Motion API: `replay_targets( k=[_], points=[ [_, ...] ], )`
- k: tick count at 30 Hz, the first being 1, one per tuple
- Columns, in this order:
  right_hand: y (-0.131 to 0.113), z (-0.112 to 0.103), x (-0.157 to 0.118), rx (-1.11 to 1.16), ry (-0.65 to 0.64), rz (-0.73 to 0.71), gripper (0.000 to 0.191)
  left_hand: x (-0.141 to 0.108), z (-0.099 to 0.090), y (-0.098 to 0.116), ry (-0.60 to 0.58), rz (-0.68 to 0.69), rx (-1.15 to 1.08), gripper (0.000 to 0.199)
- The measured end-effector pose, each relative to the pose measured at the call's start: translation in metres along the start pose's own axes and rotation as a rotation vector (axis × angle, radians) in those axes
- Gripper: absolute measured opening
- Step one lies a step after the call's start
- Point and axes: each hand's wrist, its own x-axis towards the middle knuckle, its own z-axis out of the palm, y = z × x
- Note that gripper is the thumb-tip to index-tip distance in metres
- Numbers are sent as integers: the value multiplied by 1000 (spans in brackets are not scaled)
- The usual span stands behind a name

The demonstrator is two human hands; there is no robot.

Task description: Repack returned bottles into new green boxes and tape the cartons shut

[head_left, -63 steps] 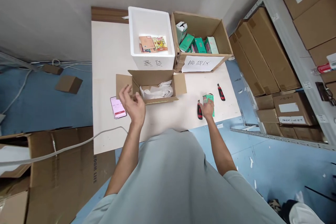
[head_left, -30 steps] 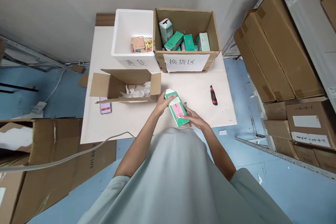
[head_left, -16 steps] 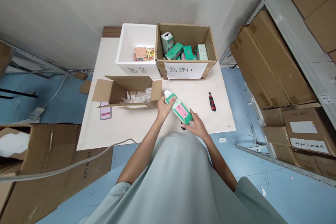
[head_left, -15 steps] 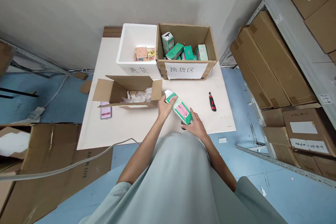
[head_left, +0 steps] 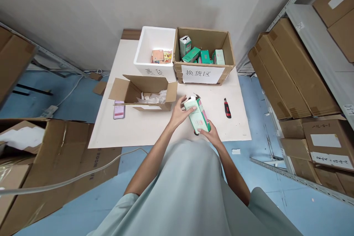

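Above the table's near edge I hold a small green, white and pink carton, tilted, with its white top end raised and looking open. My left hand is closed on its upper left side, thumb across the pale face. Around the lower right corner, my right hand grips the carton with the thumb in front. A dark object under the carton's lower end is mostly hidden. Left of my hands stands an open cardboard box with white paper inside.
Behind are a white foam box holding small packets and a cardboard box with several green cartons. A red-black utility knife lies at the right. A purple card lies at the left. Shelved boxes flank the right side.
The carton has been turned in my hands, from its pink-panelled face to a paler side, and its top end now shows raised flaps. The view has shifted slightly.
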Motion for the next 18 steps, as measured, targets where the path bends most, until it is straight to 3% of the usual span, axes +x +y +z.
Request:
replay_targets(
  k=[4,7,11,18],
  points=[
    [-8,3,-8,115,-65,23,64,-5,-4,4,-65,16,-20,106],
    [-13,5,-10,106,-54,7,66,-3,-6,9,-87,32,-24,122],
    [-20,2,-9,81,-17,-31,80,2,-13,13,-78,55,-58,128],
    [-41,-28,-2,117,114,-50,111,-5,-46,2,-125,-172,-138,125]
  ],
)
